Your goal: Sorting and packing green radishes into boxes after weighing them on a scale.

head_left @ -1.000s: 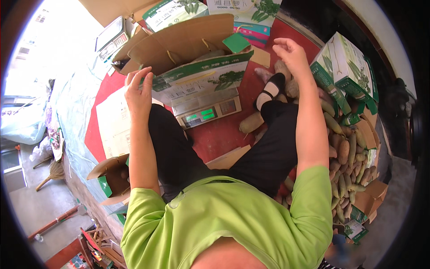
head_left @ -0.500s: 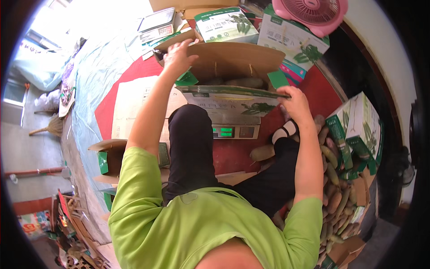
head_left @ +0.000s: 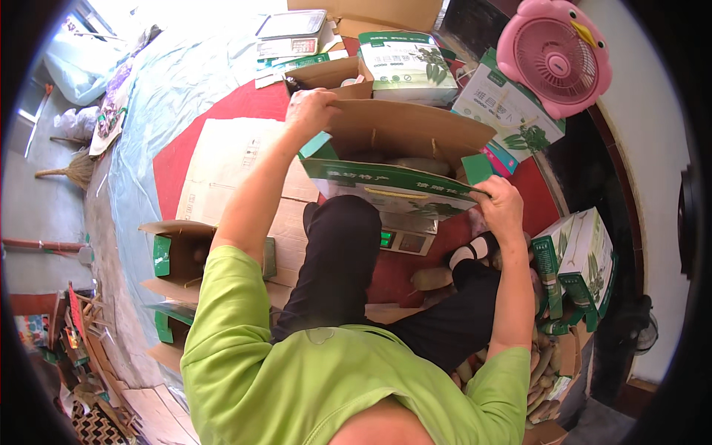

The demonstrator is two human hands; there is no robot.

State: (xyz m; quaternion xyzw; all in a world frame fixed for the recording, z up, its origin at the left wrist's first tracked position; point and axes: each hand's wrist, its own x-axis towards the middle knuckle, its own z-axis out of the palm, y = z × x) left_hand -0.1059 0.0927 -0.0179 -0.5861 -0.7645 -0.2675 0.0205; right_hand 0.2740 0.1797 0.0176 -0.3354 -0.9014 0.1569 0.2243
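An open cardboard box [head_left: 400,194], green and white outside and brown inside, stands before me on a digital scale [head_left: 408,241] with a lit green display. Long root vegetables [head_left: 419,165] lie in it, partly shaded. My left hand [head_left: 311,111] grips the left end of its raised far flap [head_left: 408,126]. At the right end of the near flap [head_left: 386,180], my right hand [head_left: 500,206] pinches the edge between thumb and fingers. That flap leans outward toward me. Green side tabs [head_left: 475,169] stick up at both ends.
Root vegetables [head_left: 545,371] are heaped at my right, beside a green-and-white carton [head_left: 582,259]. Open boxes [head_left: 185,256] stand at my left. Farther off are a second scale [head_left: 289,33], closed cartons [head_left: 408,67] and a pink fan [head_left: 556,59]. Flattened cardboard [head_left: 237,170] covers part of the red floor.
The near flap has tipped outward, showing its green outer face where mostly its edge showed before. Both hands still hold the flaps. The whole view has shifted, with surroundings lower in the picture.
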